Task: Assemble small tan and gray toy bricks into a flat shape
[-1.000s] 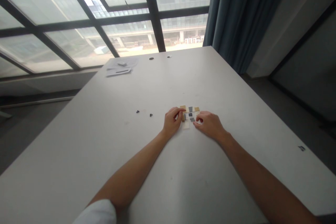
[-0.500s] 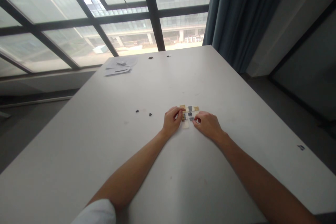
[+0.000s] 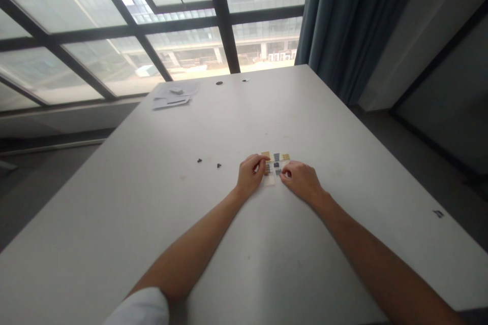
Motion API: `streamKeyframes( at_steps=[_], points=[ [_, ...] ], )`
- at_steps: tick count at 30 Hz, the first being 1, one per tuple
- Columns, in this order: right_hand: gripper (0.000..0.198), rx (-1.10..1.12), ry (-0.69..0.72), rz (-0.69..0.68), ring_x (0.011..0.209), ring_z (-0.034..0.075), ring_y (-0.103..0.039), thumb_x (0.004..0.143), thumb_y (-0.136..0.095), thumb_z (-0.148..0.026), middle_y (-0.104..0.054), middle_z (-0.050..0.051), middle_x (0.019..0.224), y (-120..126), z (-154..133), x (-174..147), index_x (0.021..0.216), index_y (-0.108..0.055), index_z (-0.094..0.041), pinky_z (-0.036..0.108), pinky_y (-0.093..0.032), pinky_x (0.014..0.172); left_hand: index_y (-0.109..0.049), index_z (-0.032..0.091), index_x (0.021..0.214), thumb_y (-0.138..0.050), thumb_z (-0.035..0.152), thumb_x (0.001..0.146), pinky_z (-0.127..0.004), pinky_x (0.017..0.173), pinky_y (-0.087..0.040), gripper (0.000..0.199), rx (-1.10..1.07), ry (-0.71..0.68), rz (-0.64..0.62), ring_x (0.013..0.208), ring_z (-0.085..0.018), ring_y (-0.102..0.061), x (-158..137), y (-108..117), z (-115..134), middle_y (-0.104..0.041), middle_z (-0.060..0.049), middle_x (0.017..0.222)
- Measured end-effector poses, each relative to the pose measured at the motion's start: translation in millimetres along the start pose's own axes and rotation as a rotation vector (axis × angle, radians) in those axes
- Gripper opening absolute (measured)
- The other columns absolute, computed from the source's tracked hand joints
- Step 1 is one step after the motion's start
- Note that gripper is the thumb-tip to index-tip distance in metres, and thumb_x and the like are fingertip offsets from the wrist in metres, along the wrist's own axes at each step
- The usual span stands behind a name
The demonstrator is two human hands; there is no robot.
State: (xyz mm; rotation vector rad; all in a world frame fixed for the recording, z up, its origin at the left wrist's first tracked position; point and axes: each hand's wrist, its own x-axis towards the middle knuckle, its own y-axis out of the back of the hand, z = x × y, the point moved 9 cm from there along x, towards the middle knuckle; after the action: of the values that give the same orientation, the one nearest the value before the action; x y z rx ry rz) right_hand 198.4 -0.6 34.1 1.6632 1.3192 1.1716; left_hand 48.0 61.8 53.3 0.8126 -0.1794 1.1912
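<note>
Small flat pieces lie close together between my hands on the white table. Among them are yellow-gold striped pieces, a grey striped piece, a small black piece and a pale square. My left hand rests at their left side, thumb and fingers bent together at the edge of the pieces. My right hand is at their right, its fingertips pinched at a small dark grey piece. What the left fingertips hold, if anything, is too small to tell.
Two small black pieces, one and another, lie left of my hands. Papers with a white object on top lie at the far left. A dark round disc is near the far edge. A dark item lies near the right edge.
</note>
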Motion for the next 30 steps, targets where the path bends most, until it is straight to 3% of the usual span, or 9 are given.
streamKeyframes(
  at_steps=[30],
  points=[
    [0.015,0.027,-0.007,0.047,0.074,0.016,-0.059,0.086,-0.065,-0.028,-0.07,0.003,0.082,2.6,-0.6,-0.4,0.073,-0.069,-0.022,0.027,-0.036,0.064,-0.073,0.017,0.093,-0.05,0.024,0.095,-0.026,0.064,-0.044,0.024,0.021,0.023,-0.012,0.066,-0.013,-0.056,0.2,-1.9,-3.7,-0.068,-0.003,0.076]
  ],
)
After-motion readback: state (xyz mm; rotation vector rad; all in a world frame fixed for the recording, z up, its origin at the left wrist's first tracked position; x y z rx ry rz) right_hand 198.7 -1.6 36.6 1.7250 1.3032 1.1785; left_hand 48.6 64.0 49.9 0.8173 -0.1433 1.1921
